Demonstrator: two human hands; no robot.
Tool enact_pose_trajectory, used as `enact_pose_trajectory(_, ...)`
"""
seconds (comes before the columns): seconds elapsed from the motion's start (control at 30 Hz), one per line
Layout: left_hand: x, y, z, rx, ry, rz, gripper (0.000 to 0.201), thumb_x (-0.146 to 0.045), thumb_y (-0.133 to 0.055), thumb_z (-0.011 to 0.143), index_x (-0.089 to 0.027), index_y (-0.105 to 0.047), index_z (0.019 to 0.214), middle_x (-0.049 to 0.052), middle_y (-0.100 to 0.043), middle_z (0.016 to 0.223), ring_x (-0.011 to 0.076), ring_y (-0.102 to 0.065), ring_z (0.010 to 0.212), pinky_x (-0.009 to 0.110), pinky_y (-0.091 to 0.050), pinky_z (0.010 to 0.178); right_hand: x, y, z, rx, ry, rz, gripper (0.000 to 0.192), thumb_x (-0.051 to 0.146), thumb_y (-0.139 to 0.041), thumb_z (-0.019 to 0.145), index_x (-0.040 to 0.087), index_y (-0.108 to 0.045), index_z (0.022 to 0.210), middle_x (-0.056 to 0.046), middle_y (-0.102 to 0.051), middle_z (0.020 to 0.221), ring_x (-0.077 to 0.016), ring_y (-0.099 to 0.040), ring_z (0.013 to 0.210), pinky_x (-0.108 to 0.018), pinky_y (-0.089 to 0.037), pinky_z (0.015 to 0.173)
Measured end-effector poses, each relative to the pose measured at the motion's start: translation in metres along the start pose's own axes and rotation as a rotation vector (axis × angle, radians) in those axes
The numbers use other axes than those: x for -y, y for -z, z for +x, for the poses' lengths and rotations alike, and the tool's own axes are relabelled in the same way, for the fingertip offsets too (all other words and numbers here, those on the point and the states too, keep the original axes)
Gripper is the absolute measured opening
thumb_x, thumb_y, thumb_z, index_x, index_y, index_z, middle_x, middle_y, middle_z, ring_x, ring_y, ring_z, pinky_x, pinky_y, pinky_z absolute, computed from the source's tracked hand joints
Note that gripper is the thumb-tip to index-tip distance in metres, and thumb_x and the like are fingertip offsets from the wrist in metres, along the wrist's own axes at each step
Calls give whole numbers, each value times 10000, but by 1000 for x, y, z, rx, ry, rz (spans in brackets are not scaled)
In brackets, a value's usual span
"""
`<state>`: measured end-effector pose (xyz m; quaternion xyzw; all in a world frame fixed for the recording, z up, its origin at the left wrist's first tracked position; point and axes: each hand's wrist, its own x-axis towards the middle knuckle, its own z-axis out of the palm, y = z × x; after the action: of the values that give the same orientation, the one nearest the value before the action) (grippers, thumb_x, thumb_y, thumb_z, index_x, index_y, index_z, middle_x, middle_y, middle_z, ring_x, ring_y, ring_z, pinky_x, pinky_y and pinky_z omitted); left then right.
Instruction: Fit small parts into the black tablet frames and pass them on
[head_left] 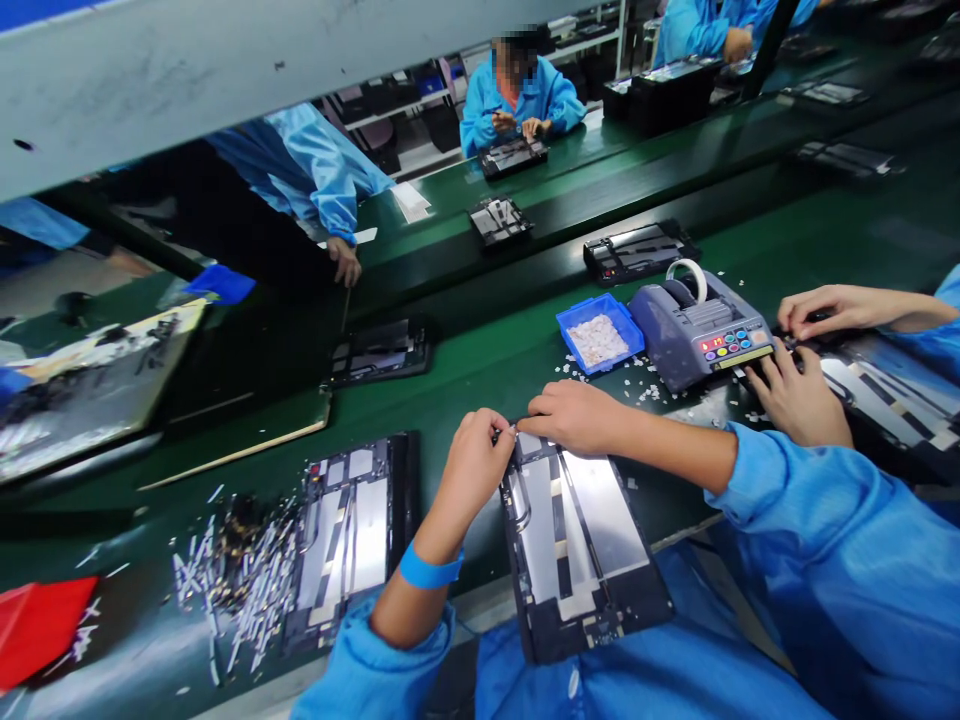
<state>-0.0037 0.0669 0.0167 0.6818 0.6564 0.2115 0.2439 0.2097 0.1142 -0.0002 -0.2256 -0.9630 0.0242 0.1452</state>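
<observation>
Left hand [474,462] pinched with right hand [576,416] on tape piece [512,430] | press it flat on tablet back panel [577,540] below your fingers

Co-worker's tablet frame [900,395] cut by right edge

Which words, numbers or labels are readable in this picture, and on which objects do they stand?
No text can be read.
Tape dispenser: coloured buttons and a small red display, markings too small and blurred.
Tablet back panel under the left hand and right hand: no legible marking.
Blue tray: no label.
</observation>
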Motion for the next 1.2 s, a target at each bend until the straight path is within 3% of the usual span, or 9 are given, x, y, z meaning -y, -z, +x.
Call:
enact_pose_trajectory(0.23, 14, -21, 7, -53, 238, -334, 128, -256, -596, 785, -225, -510, 875, -69, -412, 714, 139, -441, 663, 265, -350, 611, 1, 1, -1, 26, -10, -30, 264, 199, -521, 1040, 217, -701, 1233, -79, -676, 1001, -217, -490, 847, -343, -301, 715)
enact_pose_trajectory(0.47, 13, -24, 8, -79, 225, -341, 96, -248, -601, 793, -212, -530, 847, -71, -421, 702, 132, -432, 657, 260, -337, 608, 1, -1, -3, 24, 3, -56, 262, 185, -538, 1018, 200, -695, 1227, -85, -671, 1010, -214, -490, 847, -341, -317, 720)
enact_pose_trajectory(0.67, 7, -14, 5, -62, 122, -183, 172, -274, -660, 811, -201, -579, 945, -26, -505, 813, 184, -533, 811, 311, -426, 734, 2, -1, -2, 28, -13, -33, 315, 153, -498, 1019, 186, -695, 1262, -105, -690, 1025, -222, -552, 884, -342, -388, 792)
enact_pose_trajectory(0.8, 8, -14, -30, -244, 112, -183, 397, -339, -623, 877, -184, -586, 1241, 54, -564, 1014, 243, -576, 981, 409, -485, 905, 5, 11, -11, -11, -380, 55, 354, 196, -488, 1018, 130, -665, 1317, -160, -694, 1202, -260, -620, 1060, -373, -444, 943)
enact_pose_trajectory(0.87, 12, -21, -56, -266, 107, -218, 502, -362, -589, 909, -179, -544, 1374, 90, -575, 1100, 263, -581, 1045, 450, -483, 977, 8, 22, -19, 88, -608, 108, 370, 295, -510, 1022, 105, -673, 1295, -194, -695, 1216, -295, -649, 1085, -391, -466, 948)
enact_pose_trajectory(0.93, 15, -30, -78, -200, 79, -255, 552, -350, -554, 937, -190, -506, 1463, 114, -582, 1174, 280, -570, 1145, 477, -461, 1050, 12, 35, -24, 227, -745, 171, 398, 373, -519, 1019, 105, -689, 1259, -207, -716, 1180, -326, -678, 1062, -405, -488, 912)
enact_pose_trajectory(1.0, 18, -39, -92, -172, 54, -289, 544, -327, -515, 963, -216, -502, 1495, 130, -566, 1277, 288, -526, 1270, 497, -410, 1132, 16, 48, -26, 235, -781, 257, 385, 358, -559, 986, 121, -678, 1266, -196, -725, 1186, -333, -686, 1071, -402, -499, 896)
enact_pose_trajectory(1.07, 20, -43, -100, -206, 55, -348, 511, -307, -480, 984, -234, -526, 1487, 130, -545, 1355, 283, -495, 1341, 502, -367, 1186, 19, 60, -24, 131, -781, 444, 379, 329, -626, 923, 159, -660, 1260, -146, -738, 1141, -297, -699, 1015, -366, -520, 838)
enact_pose_trajectory(1.2, 30, -32, -118, -276, 195, -485, 392, -331, -534, 1000, -300, -614, 1383, 95, -610, 1346, 279, -583, 1280, 473, -496, 1092, 21, 68, 1, 75, -869, 1149, 387, 302, -695, 813, 202, -626, 1180, -11, -693, 835, -183, -660, 680, -248, -473, 541)
